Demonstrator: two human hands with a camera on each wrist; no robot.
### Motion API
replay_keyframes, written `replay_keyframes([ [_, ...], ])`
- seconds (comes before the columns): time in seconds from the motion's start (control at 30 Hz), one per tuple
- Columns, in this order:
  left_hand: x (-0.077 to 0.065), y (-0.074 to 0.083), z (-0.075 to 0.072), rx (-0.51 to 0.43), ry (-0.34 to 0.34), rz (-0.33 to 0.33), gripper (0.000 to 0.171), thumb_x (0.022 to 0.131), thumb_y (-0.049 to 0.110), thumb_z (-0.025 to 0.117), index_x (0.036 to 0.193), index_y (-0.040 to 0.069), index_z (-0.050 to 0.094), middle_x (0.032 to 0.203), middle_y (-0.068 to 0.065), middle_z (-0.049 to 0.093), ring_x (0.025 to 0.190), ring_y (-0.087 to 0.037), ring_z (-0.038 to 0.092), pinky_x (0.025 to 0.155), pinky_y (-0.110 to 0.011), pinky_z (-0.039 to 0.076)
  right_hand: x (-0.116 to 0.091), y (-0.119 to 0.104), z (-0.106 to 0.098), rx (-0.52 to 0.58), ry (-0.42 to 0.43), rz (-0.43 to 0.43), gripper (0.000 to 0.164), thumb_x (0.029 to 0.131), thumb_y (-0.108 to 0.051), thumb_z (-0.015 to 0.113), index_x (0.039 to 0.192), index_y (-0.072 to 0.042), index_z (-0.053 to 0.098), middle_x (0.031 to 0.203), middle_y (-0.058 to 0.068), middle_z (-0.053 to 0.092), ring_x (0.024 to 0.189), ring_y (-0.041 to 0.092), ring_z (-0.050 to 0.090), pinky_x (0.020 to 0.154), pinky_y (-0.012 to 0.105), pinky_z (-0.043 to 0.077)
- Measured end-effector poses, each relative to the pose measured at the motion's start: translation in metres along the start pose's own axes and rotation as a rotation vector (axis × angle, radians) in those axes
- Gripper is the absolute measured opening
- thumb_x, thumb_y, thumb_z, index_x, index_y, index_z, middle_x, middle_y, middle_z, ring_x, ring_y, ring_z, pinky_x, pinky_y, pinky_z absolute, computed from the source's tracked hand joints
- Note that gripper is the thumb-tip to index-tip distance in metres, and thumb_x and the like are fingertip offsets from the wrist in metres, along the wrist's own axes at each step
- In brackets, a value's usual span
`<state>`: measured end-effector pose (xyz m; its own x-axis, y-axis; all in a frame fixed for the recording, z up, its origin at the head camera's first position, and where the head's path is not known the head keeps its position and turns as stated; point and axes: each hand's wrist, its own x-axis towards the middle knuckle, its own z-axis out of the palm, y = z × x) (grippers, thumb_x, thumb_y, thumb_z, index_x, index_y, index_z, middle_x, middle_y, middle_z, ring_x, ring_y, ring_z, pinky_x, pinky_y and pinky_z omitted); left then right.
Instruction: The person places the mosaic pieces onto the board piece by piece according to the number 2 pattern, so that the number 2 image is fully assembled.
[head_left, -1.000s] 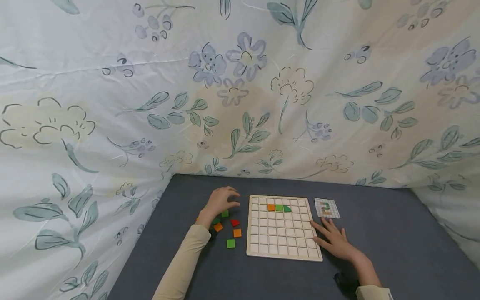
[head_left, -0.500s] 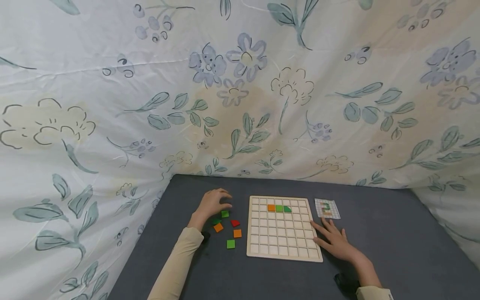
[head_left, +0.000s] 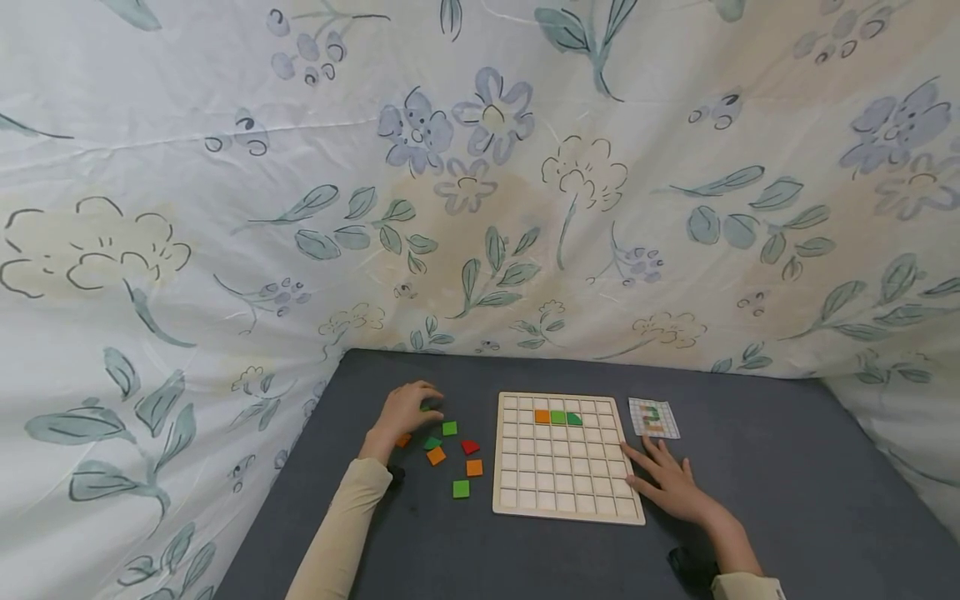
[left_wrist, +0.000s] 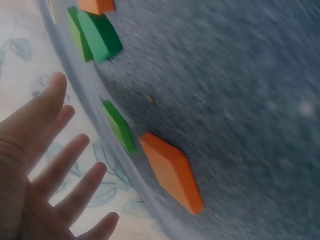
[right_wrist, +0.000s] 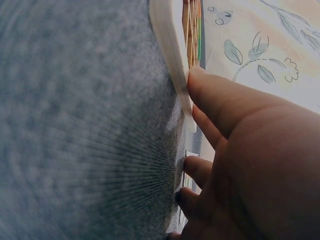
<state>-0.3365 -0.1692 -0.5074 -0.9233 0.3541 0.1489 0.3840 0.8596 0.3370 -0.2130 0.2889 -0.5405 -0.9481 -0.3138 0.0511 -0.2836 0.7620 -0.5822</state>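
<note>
My left hand (head_left: 405,408) hovers over the far end of the loose tiles, fingers spread and holding nothing. In the left wrist view, a green tile (left_wrist: 119,126) and an orange tile (left_wrist: 172,172) lie beside its fingertips. My right hand (head_left: 669,481) rests at the right edge of a wooden grid board (head_left: 558,514), thumb and index finger touching the rim. Three tiles sit side by side in one row of the board: an orange square (head_left: 542,416), a green square (head_left: 557,417) and a dark green piece (head_left: 573,418) with a slanted or curved corner.
Between the left hand and the board lie a green tile (head_left: 449,428), a red piece (head_left: 470,447), orange tiles (head_left: 474,467) and another green square (head_left: 461,489). A printed pattern card (head_left: 653,417) lies beyond the right hand. Floral fabric (head_left: 480,250) hangs behind the dark table.
My left hand has drawn left, away from the board, across the loose tiles, uncovering several of them. The right hand and the tiles on the board have stayed put.
</note>
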Motion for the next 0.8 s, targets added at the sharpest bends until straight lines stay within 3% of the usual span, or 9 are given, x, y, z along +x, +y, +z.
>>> replay_keyframes([
  [0.23, -0.005, -0.008, -0.001, 0.037, -0.010, -0.055, 0.036, 0.077, 0.032, 0.074, 0.110, 0.017, 0.069, 0.121, -0.007, 0.059, 0.112, -0.029, 0.054, 0.098, -0.054, 0.039, 0.000, 0.000, 0.000, -0.002, -0.001, 0.005, 0.055, 0.092, -0.032, 0.055, 0.141, -0.009, 0.040, 0.146, 0.033, 0.018, 0.130, 0.061, 0.007, 0.089, 0.081, -0.001],
  [0.8, -0.010, -0.018, -0.005, 0.078, -0.018, -0.113, 0.037, 0.074, 0.033, 0.077, 0.107, 0.016, 0.071, 0.117, -0.007, 0.061, 0.106, -0.031, 0.057, 0.091, -0.056, 0.043, -0.001, -0.003, 0.001, -0.007, 0.010, 0.004, 0.056, 0.092, -0.031, 0.056, 0.141, -0.009, 0.041, 0.146, 0.033, 0.018, 0.130, 0.061, 0.007, 0.090, 0.081, 0.000],
])
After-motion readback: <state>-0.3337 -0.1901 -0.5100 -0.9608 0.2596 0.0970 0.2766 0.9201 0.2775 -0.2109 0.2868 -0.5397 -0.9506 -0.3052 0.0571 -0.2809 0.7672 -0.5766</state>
